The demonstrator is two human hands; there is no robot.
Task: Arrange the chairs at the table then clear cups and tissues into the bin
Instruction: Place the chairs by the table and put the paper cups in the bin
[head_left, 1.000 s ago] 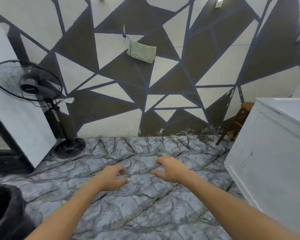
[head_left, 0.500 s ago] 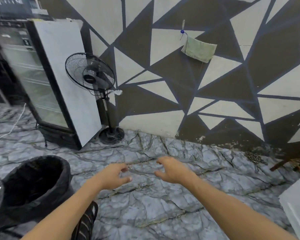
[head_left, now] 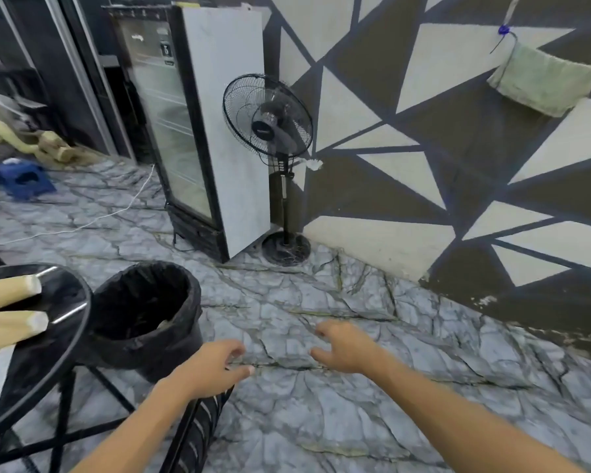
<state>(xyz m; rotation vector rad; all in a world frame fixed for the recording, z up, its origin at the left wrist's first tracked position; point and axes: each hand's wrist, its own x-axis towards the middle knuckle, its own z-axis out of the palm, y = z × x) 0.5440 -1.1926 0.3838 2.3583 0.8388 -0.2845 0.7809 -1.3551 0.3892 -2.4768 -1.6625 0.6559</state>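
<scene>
I see an evenly lit indoor scene with soft, diffuse light and only faint shadows. The glass fridge door [head_left: 171,131] carries pale glare. Wide-angle bending curves lines near the edges. The left side smears with motion blur, so the cups [head_left: 9,310] there look soft, perhaps unfocused.

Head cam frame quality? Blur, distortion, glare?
Head view: motion blur smears the left side, cups and glass-door fridge soft; bin and both hands reasonably sharp. Wide-angle bends the fridge edges and wall lines. Lighting even and soft; faint reflections on the fridge glass, no harsh glare.
</scene>
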